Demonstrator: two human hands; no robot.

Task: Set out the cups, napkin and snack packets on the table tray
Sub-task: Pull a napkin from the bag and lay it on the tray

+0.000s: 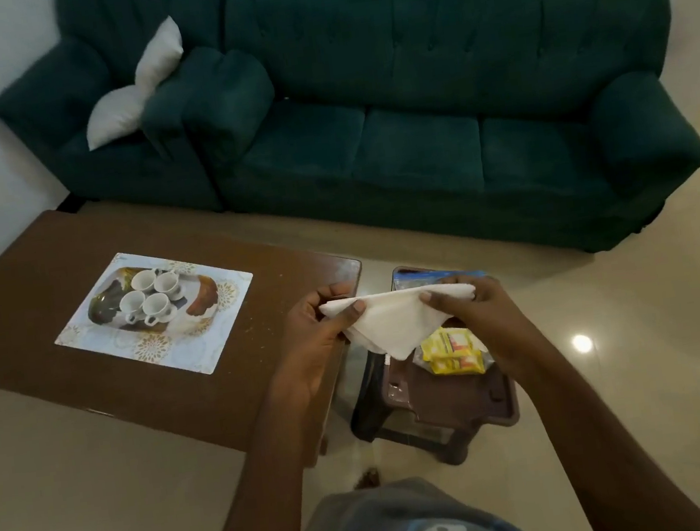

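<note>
Both hands hold a white napkin (384,323) folded into a triangle, point hanging down, above the gap between table and stool. My left hand (321,330) pinches its left corner and my right hand (472,307) pinches its right corner. Several white cups (150,296) stand close together on a patterned tray (161,354) lying on the brown table (34,295). Yellow snack packets (451,352) lie on a dark brown plastic stool (458,406) just under my right hand.
A blue-edged packet (411,277) lies at the stool's far side, partly hidden by the napkin. A dark green sofa (410,125) with a white cushion (141,88) stands beyond the table. Glossy tiled floor (81,497) surrounds the furniture.
</note>
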